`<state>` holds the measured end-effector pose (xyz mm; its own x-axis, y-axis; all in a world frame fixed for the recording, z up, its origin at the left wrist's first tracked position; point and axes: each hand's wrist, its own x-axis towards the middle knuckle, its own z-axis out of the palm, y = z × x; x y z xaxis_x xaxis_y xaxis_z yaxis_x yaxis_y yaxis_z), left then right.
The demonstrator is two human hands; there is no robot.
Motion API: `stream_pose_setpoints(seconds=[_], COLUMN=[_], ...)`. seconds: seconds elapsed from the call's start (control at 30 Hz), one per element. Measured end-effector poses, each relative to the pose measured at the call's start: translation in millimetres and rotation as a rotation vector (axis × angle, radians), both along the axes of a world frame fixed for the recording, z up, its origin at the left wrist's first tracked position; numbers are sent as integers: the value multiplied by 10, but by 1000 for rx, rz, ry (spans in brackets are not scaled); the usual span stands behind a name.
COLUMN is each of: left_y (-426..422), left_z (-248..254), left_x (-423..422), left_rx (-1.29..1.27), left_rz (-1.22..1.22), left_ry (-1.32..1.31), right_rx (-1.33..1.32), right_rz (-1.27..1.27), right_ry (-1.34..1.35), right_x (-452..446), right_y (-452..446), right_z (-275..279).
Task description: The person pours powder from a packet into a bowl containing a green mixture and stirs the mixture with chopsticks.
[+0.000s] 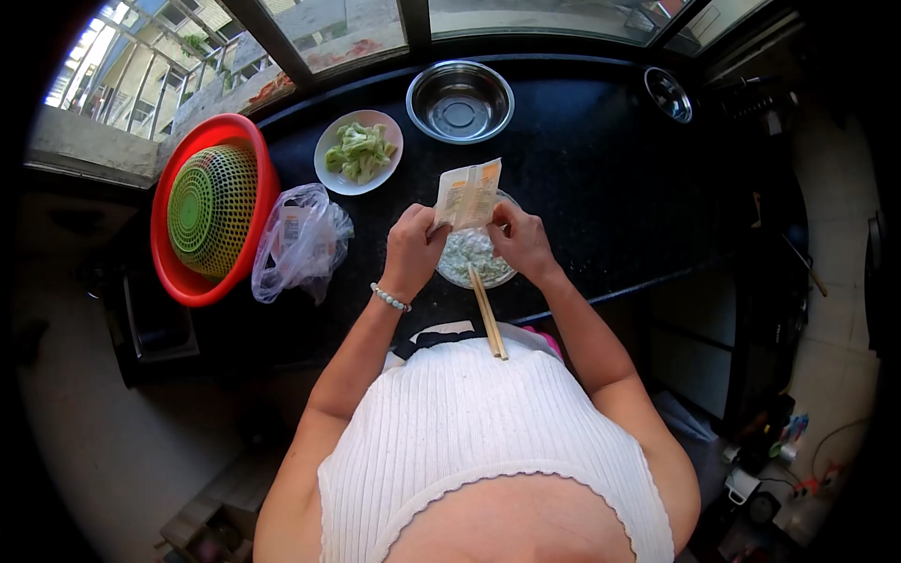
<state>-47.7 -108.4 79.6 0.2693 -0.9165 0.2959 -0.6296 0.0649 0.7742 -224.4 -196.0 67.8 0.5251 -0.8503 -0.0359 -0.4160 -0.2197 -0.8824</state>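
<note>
Between my two hands I hold up a flat, pale packet point(466, 194) with orange print. My left hand point(413, 246) is closed on its lower left edge, and my right hand point(522, 240) pinches near its lower right corner. Whether the packet is torn cannot be made out. Beneath it stands a bowl point(481, 278) of chopped, pale green and white food, partly hidden by the packet and my hands. A pair of wooden chopsticks point(488, 314) leans in the bowl, the thick ends pointing toward my body.
At the left, a green colander point(202, 211) rests in a red basin point(169, 267), with a clear plastic bag point(305, 246) beside it. Farther back are a white plate point(340, 180) of pale green vegetable pieces and a steel bowl point(460, 108). A smaller metal bowl point(668, 96) sits far right.
</note>
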Motion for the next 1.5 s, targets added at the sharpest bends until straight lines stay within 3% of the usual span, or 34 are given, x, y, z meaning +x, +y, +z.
stream_pose_setpoints(seconds=[0.17, 0.3, 0.47, 0.6, 0.8, 1.0, 1.1, 1.2, 1.4, 1.5], left_y=[-32, -41, -35, -75, -88, -74, -21, 9, 27, 19], left_z=[-74, -24, -52, 102, -35, 124, 9, 54, -24, 57], left_x=[-71, -70, -41, -175, -121, -226, -90, -154, -135, -185], left_rx=[-30, 11, -27, -6, -44, -62, -104, -50, -43, 46], left_rz=[-2, -12, -58, 17, -75, 24, -95, -77, -84, 22], left_ry=[-83, -9, -143, 9, -64, 322, 147, 124, -163, 13], right_rx=[-581, -572, -653, -547, -413, -198, -143, -134, -163, -252], right_rz=[46, 54, 34, -35, -71, -167, -190, -197, -171, -159], right_ry=[119, 73, 55, 34, 32, -59, -82, -105, -75, -65], right_x=[-15, -52, -58, -33, -57, -25, -18, 13, 28, 6], right_y=[10, 39, 59, 100, 141, 144, 174, 213, 245, 251], right_z=[-128, -103, -98, -119, -195, -213, -209, -220, -202, -204])
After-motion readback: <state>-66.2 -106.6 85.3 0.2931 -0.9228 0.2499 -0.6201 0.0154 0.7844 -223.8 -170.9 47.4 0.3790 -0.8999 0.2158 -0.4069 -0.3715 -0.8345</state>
